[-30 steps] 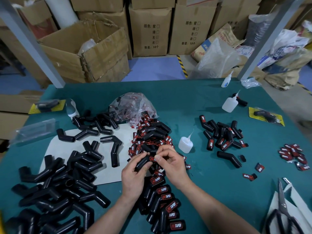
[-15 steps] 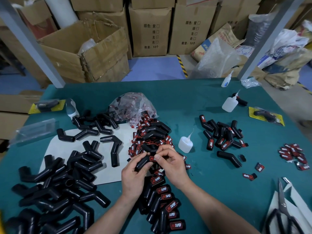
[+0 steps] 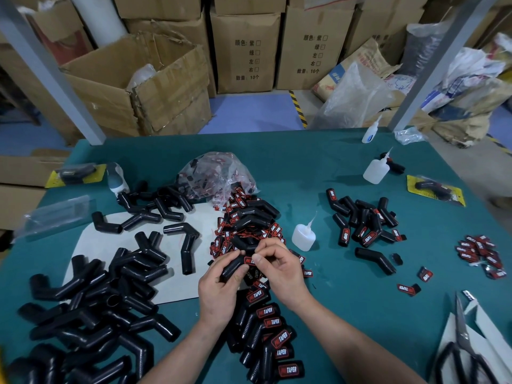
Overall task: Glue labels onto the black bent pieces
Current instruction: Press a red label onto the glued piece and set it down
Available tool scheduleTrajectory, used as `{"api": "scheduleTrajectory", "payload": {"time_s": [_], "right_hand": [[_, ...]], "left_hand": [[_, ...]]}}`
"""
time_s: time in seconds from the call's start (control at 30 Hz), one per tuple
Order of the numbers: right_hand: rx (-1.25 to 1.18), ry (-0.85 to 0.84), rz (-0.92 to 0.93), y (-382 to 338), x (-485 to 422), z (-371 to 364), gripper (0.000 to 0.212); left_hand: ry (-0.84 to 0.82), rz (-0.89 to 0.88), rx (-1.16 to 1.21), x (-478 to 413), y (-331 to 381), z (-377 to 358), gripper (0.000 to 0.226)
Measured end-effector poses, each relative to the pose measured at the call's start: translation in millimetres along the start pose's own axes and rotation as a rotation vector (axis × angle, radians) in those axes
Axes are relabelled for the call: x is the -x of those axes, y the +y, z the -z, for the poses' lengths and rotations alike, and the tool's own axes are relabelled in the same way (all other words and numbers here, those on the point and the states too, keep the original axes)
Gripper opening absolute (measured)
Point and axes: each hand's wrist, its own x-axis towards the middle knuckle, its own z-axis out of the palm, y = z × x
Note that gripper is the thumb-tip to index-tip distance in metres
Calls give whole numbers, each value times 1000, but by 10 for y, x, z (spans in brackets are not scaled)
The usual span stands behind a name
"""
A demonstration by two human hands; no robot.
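Left hand [image 3: 219, 289] has its fingers [image 3: 227, 259] wrapped round a black bent rubber piece [image 3: 232, 268], and the right hand [image 3: 281, 270] pinches a small red-and-black label [image 3: 249, 261] against its top end, just over the teal worktop [image 3: 346, 314]. Labelled black pieces [image 3: 273, 336] lie in a row below the hands, bare black pieces [image 3: 91, 309] are piled to the left, and a clear glue bottle [image 3: 303, 236] stands just right

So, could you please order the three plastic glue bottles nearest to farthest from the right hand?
1. Squat translucent glue bottle just beyond the right hand.
2. Mid-table translucent glue bottle, farther back-right.
3. Blue-labelled glue bottle at the far edge.
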Motion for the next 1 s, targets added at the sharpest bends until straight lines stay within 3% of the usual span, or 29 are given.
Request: {"api": "scheduleTrajectory", "payload": {"time_s": [0.3, 0.4, 0.5, 0.67, 1.0], "right_hand": [[10, 26, 15, 4, 0, -16, 6], [10, 117, -16, 13, 5, -4, 19], [64, 196, -87, 34, 27, 18, 14], [149, 74, -93, 34, 90, -31, 7], [85, 45, -169, 77, 67, -35, 15]], "left_hand": [[23, 77, 35, 2, 0, 8, 31], [64, 138, 74, -16, -3, -2, 28], [105, 193, 120, -43, 7, -7, 26], [130, 220, 122, -73, 4, 9, 25], [102, 203, 82, -41, -34, 4, 25]]}}
